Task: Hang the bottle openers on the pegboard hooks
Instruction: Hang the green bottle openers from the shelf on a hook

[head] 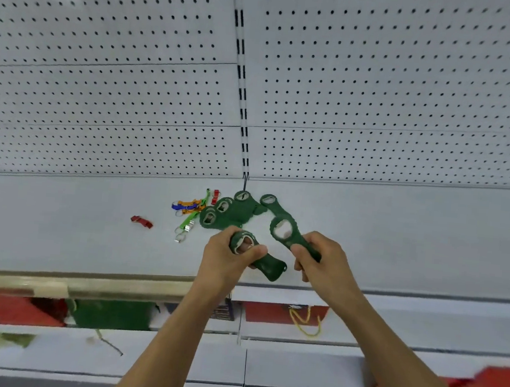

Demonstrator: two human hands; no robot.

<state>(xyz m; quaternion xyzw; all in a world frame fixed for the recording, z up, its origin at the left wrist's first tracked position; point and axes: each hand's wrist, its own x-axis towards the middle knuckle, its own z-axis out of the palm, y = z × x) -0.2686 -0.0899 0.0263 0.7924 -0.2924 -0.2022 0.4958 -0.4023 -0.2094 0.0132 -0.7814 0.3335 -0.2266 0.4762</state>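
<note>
No writing can be read on anything in the head view. The left hand [230,254] grips a green bottle opener [267,265] by its ring end, while the right hand [323,261] grips a second green opener [284,231] by its handle, ring upward. Both are held over the white shelf [59,225], near a pile of green openers [230,212] below the pegboard [380,81].

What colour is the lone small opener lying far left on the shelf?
Red, seen in the head view.
</note>
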